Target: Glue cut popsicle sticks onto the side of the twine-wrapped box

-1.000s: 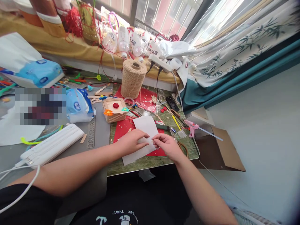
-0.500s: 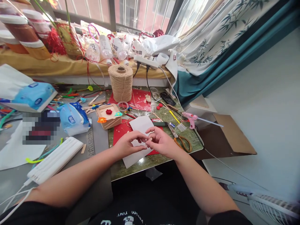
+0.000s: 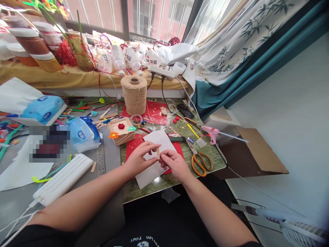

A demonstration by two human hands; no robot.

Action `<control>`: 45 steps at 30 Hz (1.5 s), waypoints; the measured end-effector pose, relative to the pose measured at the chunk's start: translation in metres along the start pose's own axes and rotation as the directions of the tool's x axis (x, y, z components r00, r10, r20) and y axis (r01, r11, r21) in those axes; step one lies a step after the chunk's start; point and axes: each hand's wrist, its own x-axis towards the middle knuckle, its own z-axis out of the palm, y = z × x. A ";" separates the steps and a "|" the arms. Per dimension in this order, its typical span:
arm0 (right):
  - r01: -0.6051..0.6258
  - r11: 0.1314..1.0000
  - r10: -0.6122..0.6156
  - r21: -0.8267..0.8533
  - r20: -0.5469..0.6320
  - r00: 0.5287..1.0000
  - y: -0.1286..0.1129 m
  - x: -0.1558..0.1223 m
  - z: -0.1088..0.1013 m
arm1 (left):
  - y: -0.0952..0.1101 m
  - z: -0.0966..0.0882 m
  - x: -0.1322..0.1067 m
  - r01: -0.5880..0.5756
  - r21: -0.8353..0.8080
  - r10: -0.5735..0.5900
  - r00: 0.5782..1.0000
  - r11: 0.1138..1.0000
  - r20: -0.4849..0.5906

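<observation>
My left hand (image 3: 141, 157) grips a short flat wooden stick (image 3: 158, 152) by its ends, between thumb and fingers. Beside it, my right hand (image 3: 175, 165) is closed in a pinch close to the stick's right edge; what its fingertips hold is hidden. Below both hands lies a sheet of white paper (image 3: 151, 175) over a red sheet (image 3: 130, 151). Left of the paper stands a small wooden-stick box (image 3: 123, 138) with red, orange and turquoise flowers on it.
Orange-handled scissors (image 3: 199, 168) and a pink glue gun (image 3: 212, 133) lie to the right. A twine spool (image 3: 134, 97) stands behind the box. Tissue packs (image 3: 83, 133) and a white power strip (image 3: 64, 178) are on the left. An open cardboard box (image 3: 257, 147) sits beyond the table edge.
The wooden stick now shows upright between my left thumb and fingers. My right hand has drawn its fingers into a tighter pinch and turned slightly. The view has shifted a little.
</observation>
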 end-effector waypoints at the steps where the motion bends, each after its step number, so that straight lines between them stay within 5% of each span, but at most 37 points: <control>1: -0.012 1.000 0.013 0.020 -0.022 1.000 0.004 0.000 0.002 | -0.001 0.001 0.000 0.005 -0.006 -0.005 1.000 1.000 0.002; 9: 0.050 0.998 -0.048 0.022 -0.115 0.992 0.007 0.005 0.007 | 0.000 0.002 0.001 -0.016 0.008 0.016 1.000 1.000 0.001; 15: 0.063 0.998 -0.063 -0.016 -0.019 0.998 0.002 0.004 0.009 | -0.008 -0.001 0.000 -0.061 0.031 0.060 0.998 0.998 0.024; 18: 0.102 0.986 -0.105 -0.131 -0.019 0.994 0.003 0.010 -0.010 | -0.013 -0.002 -0.001 -0.068 0.095 0.060 0.994 0.993 0.087; 21: 0.149 0.914 -0.232 -0.377 -0.186 0.955 0.006 0.015 -0.044 | -0.014 0.000 -0.001 -0.066 0.246 0.022 0.984 0.967 0.175; 25: 0.129 0.810 -0.335 -0.572 -0.271 0.902 0.015 0.015 -0.074 | -0.011 0.013 -0.002 -0.224 0.401 0.056 0.920 0.888 0.389; 31: 0.159 0.664 -0.412 -0.731 -0.181 0.893 0.037 0.027 -0.055 | -0.013 0.032 -0.005 -0.313 0.492 -0.004 0.841 0.813 0.541; 39: 0.243 0.482 -0.437 -0.842 0.010 0.899 0.048 0.036 -0.054 | -0.026 0.029 -0.005 -0.227 0.443 -0.040 0.856 0.867 0.516; 45: 0.270 0.436 -0.408 -0.859 0.079 0.910 0.043 0.039 -0.062 | -0.034 0.032 -0.007 -0.230 0.442 -0.026 0.865 0.867 0.501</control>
